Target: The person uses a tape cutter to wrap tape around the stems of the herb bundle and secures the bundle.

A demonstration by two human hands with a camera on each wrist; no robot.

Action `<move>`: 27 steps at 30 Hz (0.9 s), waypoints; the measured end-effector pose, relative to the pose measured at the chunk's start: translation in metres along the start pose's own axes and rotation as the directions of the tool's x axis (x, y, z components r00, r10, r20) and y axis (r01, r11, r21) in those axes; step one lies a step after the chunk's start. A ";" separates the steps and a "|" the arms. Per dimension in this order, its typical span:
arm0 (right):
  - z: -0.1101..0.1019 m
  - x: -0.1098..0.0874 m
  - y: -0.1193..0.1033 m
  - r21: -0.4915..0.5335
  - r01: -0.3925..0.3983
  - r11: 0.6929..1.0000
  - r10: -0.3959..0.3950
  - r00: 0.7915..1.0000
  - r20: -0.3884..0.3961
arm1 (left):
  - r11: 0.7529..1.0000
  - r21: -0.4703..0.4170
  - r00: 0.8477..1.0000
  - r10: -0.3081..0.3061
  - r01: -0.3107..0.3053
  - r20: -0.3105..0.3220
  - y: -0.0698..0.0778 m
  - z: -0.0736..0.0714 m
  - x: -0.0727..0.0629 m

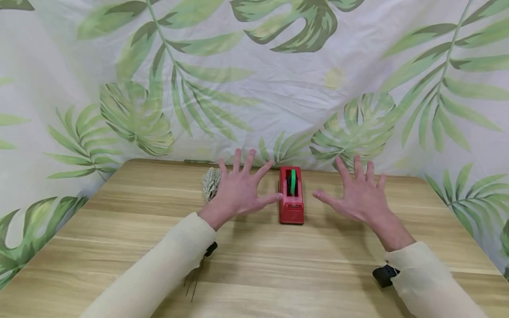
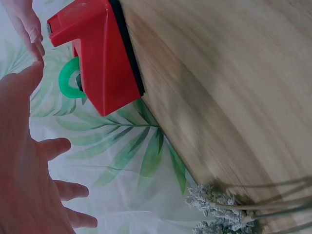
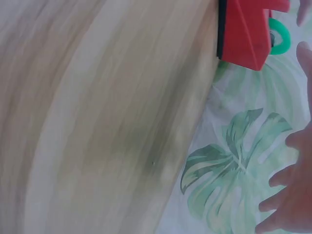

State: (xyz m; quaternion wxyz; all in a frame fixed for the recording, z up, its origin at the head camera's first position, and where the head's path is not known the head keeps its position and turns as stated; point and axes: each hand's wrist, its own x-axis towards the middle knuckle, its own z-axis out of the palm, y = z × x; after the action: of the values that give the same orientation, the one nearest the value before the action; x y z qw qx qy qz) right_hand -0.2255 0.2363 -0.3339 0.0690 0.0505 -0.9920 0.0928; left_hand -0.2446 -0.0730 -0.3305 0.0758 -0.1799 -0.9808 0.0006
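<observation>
A red tape dispenser (image 1: 291, 214) with a roll of green tape (image 1: 293, 182) stands on the wooden table, between the two hands. To its left my left hand (image 1: 242, 187) hovers with spread fingers, the thumb overlapping the dispenser's edge in the head view. My right hand (image 1: 359, 194) is held over the table on the other side, fingers also spread and apart from the dispenser. Neither hand holds anything. Behind the left hand lies a bunch of dried flowers (image 1: 210, 182), partly hidden by the hand; its heads (image 2: 214, 204) and stems show in the left wrist view.
The wooden table (image 1: 318, 274) reaches back to a white cloth (image 1: 286, 84) printed with green leaves. Thin stems (image 1: 194, 285) stick out below the left sleeve. A black wrist camera (image 1: 385, 276) sits under the right cuff.
</observation>
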 end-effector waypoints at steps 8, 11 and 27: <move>0.005 -0.004 -0.002 0.192 0.035 0.981 -0.017 0.995 -0.097 | 0.954 -0.301 1.000 -0.005 0.002 -0.009 0.007 0.003 0.001; 0.009 -0.006 -0.009 0.357 0.064 0.932 -0.024 0.993 -0.117 | 0.885 -0.466 1.000 0.019 -0.023 -0.013 0.011 0.009 0.002; 0.030 -0.007 -0.056 0.810 -0.283 0.513 0.094 0.957 0.274 | 0.636 -0.771 0.985 0.119 0.021 0.125 0.040 0.035 0.005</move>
State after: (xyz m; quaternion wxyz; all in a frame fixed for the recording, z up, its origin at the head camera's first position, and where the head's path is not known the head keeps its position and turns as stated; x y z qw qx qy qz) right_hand -0.2159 0.1762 -0.3539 -0.0718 -0.0222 -0.8250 0.5601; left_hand -0.2407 -0.0326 -0.3653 -0.0891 -0.2209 -0.8850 -0.4001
